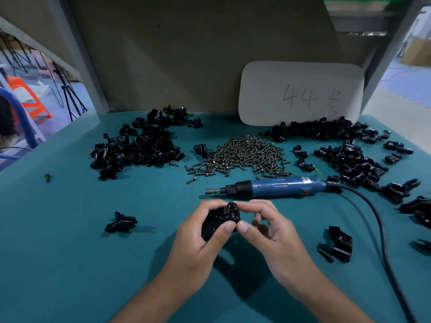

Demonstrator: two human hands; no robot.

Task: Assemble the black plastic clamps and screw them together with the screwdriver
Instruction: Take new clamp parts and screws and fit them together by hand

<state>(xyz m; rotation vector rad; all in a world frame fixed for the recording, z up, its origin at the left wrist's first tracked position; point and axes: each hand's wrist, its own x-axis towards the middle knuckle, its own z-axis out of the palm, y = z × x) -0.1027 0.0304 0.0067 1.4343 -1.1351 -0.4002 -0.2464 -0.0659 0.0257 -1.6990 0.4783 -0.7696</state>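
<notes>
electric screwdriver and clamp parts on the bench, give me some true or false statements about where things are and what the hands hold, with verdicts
1. The blue electric screwdriver lies on the teal table. True.
2. The right hand grips the screwdriver. False: it pinches the black clamp assembly together with the left hand.
3. The pile of screws sits between two heaps of black clamp parts. True.
4. The white card reads 17. False: it reads 44.
5. The screwdriver's bit points towards the person's left. True.
</notes>
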